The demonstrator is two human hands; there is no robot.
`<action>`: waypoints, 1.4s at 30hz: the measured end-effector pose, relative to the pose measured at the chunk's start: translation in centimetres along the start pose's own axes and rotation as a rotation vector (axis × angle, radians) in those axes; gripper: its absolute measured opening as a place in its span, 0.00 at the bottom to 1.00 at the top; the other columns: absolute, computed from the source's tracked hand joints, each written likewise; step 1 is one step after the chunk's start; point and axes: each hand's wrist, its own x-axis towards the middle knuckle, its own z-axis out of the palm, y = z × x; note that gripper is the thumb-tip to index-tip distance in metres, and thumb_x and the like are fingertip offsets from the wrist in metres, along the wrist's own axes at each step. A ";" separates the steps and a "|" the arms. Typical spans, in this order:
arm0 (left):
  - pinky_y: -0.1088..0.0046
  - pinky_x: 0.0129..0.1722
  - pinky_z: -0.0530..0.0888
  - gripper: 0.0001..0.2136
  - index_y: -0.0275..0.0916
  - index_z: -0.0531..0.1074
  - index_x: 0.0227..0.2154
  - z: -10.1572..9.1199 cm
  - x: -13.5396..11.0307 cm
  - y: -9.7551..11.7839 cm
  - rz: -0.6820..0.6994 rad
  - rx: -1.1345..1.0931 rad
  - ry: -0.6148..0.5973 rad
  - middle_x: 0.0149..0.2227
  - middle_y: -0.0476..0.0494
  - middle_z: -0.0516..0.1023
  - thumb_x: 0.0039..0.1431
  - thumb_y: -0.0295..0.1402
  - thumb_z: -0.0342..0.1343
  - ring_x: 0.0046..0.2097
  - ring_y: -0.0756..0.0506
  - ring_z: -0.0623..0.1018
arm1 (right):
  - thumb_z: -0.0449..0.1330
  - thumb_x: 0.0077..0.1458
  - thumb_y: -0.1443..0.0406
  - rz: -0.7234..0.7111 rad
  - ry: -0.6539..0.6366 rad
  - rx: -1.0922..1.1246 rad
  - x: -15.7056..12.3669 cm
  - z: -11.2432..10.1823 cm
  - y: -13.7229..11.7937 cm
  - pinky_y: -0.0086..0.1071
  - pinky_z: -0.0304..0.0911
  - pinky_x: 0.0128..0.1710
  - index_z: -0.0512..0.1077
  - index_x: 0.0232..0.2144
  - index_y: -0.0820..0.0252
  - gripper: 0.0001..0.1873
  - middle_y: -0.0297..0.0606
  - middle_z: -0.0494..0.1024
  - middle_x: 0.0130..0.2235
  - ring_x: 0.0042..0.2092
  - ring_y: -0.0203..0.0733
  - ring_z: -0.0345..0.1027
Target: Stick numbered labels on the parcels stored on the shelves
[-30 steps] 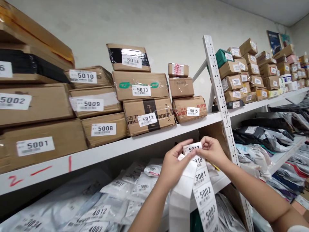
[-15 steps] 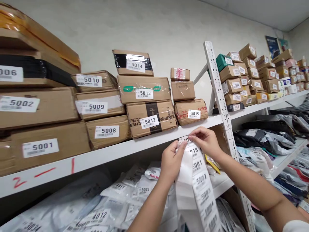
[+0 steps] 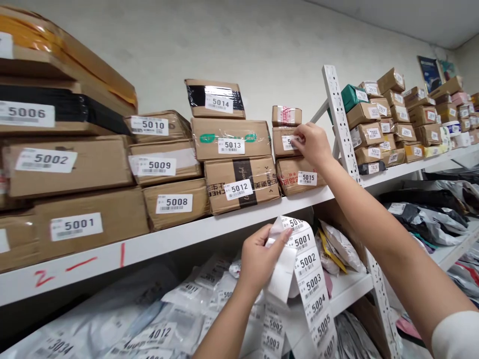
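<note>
My left hand (image 3: pixel 260 257) pinches a strip of white number labels (image 3: pixel 312 281) by its top, thumb in front. The strip hangs down in folds, printed 5001, 5002, 5003 and onward. My right hand (image 3: pixel 314 144) is closed at the right end of a white sticker label (image 3: pixel 288 142), which lies against the front of a small brown carton (image 3: pixel 279 133); the fingertips cover part of its number. Under that carton sits a box labelled 5015 (image 3: pixel 290 168). On top rests a smaller box with red-printed tape (image 3: pixel 286 115).
Labelled cartons (image 3: pixel 234 138) stand stacked along the white upper shelf (image 3: pixel 179 225), marked in red. Bagged parcels (image 3: pixel 179 304) fill the level below. A perforated upright post (image 3: pixel 341 124) rises at right, with more boxes (image 3: pixel 362 114) and dark bags (image 3: pixel 419 214) beyond.
My right hand has gone from the strip up to the small carton, where a label now shows. My left hand still holds the strip, a little lower. The view has shifted slightly.
</note>
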 end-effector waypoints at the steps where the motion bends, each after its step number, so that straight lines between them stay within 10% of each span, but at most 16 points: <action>1: 0.75 0.26 0.69 0.14 0.37 0.76 0.22 -0.1 -0.1 0.0 0.005 -0.002 0.003 0.23 0.47 0.76 0.45 0.44 0.64 0.26 0.47 0.72 | 0.60 0.56 0.68 -0.009 -0.004 -0.049 -0.3 -0.2 -0.1 0.38 0.65 0.41 0.73 0.35 0.60 0.03 0.41 0.73 0.38 0.38 0.43 0.68; 13: 0.74 0.26 0.69 0.13 0.37 0.77 0.23 0.5 -0.3 0.9 0.098 -0.042 0.067 0.23 0.48 0.76 0.47 0.44 0.63 0.27 0.47 0.72 | 0.61 0.52 0.42 0.164 0.152 -0.066 -1.2 3.0 1.4 0.53 0.65 0.50 0.54 0.60 0.63 0.44 0.60 0.62 0.55 0.57 0.63 0.60; 23: 0.76 0.25 0.69 0.14 0.38 0.75 0.21 -0.3 -0.7 0.3 0.106 -0.075 0.146 0.22 0.49 0.75 0.48 0.45 0.63 0.26 0.48 0.71 | 0.46 0.68 0.55 0.210 0.178 0.136 -4.3 0.2 -0.7 0.40 0.66 0.47 0.67 0.51 0.59 0.19 0.48 0.74 0.47 0.49 0.46 0.69; 29: 0.76 0.31 0.71 0.15 0.38 0.77 0.25 -0.5 0.1 0.4 0.181 -0.122 0.138 0.29 0.47 0.78 0.54 0.46 0.59 0.31 0.47 0.73 | 0.64 0.55 0.57 0.053 -0.505 0.781 -11.7 -2.7 -6.4 0.32 0.69 0.37 0.75 0.43 0.56 0.15 0.38 0.78 0.41 0.41 0.39 0.73; 38: 0.71 0.37 0.73 0.17 0.38 0.77 0.34 0.7 0.8 0.6 0.140 -0.124 0.224 0.33 0.44 0.80 0.52 0.48 0.60 0.36 0.44 0.77 | 0.75 0.34 0.57 0.511 -0.530 1.067 -11.8 -2.4 -6.5 0.30 0.66 0.28 0.76 0.26 0.60 0.18 0.33 0.77 0.27 0.28 0.36 0.70; 42: 0.77 0.26 0.67 0.20 0.39 0.70 0.23 0.4 1.2 0.8 0.129 -0.101 0.295 0.22 0.51 0.72 0.52 0.53 0.59 0.25 0.50 0.68 | 0.69 0.46 0.61 0.364 -0.383 0.911 -12.3 -2.3 -7.6 0.31 0.66 0.29 0.75 0.24 0.55 0.07 0.30 0.76 0.26 0.28 0.36 0.69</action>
